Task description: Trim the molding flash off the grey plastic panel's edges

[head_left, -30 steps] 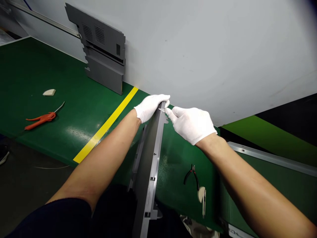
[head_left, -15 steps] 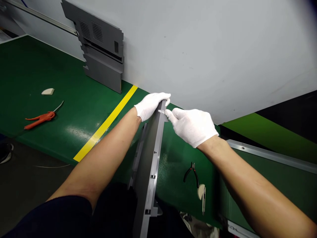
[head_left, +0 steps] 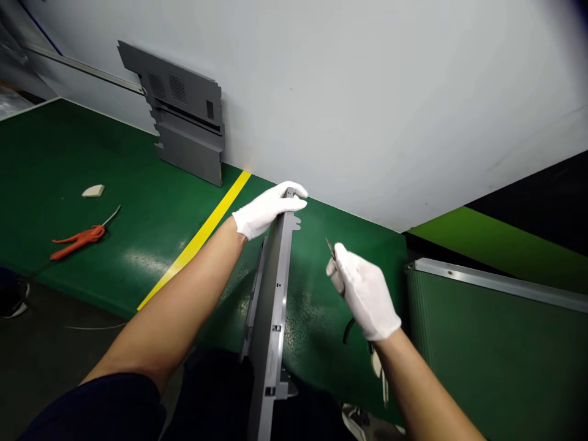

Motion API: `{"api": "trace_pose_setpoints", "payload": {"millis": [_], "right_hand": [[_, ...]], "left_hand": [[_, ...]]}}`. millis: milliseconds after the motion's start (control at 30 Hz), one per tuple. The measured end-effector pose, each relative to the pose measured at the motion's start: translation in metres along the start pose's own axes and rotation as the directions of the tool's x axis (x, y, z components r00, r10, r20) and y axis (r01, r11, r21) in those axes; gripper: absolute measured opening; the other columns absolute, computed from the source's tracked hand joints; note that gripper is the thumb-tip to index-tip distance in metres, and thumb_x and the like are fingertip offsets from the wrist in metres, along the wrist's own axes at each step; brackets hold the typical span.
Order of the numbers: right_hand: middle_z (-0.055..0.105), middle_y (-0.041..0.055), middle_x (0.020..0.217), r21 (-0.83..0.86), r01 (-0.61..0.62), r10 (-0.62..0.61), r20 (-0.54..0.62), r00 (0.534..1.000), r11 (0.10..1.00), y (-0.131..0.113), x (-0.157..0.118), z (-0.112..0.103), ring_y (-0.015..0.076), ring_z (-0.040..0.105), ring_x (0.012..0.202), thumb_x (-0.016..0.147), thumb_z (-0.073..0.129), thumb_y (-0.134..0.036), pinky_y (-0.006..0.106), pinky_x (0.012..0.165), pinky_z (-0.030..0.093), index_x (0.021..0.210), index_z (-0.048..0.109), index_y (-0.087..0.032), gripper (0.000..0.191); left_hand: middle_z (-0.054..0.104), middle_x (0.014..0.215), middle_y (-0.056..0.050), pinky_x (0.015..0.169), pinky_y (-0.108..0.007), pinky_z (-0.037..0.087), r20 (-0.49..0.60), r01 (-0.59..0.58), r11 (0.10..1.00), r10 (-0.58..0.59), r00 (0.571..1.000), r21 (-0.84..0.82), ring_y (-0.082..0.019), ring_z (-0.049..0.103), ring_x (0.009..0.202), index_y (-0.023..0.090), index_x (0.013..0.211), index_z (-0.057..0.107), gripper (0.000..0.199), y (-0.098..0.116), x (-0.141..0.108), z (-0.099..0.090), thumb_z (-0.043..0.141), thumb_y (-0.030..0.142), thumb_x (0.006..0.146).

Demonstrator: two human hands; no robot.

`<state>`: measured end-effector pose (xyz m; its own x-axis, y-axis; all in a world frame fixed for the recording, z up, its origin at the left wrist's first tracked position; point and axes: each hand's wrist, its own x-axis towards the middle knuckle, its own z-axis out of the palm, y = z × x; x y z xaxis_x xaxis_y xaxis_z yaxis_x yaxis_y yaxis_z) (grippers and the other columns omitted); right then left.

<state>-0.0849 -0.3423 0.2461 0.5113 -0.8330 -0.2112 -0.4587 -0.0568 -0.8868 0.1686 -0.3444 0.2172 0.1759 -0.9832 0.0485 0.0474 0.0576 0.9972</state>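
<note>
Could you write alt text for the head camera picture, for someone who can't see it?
A person in white gloves grips the top of a long grey panel with the left hand and raises a small blade in the right hand. Behind them, a green workbench holds an orange-handled tool and a second grey panel.

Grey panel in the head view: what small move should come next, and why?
Probably bring the small blade in the right hand to the notched edge of the grey panel: the blade is held apart from the panel, while the left hand already grips its top end.
</note>
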Motion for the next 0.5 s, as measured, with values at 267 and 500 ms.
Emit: {"api": "trace_pose_setpoints", "payload": {"millis": [267,500], "right_hand": [[0.037,-0.0053,0.051,0.380,-0.338,0.359,0.016,0.933,0.861,0.099,-0.078,-0.005,0.0109,0.027,0.043,0.095,0.047,-0.075,0.028,0.042,0.019,0.077,0.059,-0.022,0.057],[0.033,-0.0087,0.047,0.648,-0.309,0.381,0.032,0.924,0.696,0.144,-0.114,0.013,0.0066,0.020,0.042,0.092,0.056,-0.071,0.024,0.043,0.014,0.078,0.058,-0.020,0.053]], "left_hand": [[0.066,0.134,-0.010,0.119,-0.067,0.028,0.082,-0.082,0.836,0.044,0.996,0.543,-0.046,0.045,0.141,0.031,0.069,0.074,0.010,0.058,-0.109,0.054,0.080,0.040,0.070],[0.054,0.054,-0.006,0.093,-0.062,0.042,0.467,-0.360,0.797,0.111,0.877,0.486,-0.028,0.055,0.063,0.029,0.045,0.050,0.040,0.050,-0.124,0.082,0.073,0.043,0.075]]}}
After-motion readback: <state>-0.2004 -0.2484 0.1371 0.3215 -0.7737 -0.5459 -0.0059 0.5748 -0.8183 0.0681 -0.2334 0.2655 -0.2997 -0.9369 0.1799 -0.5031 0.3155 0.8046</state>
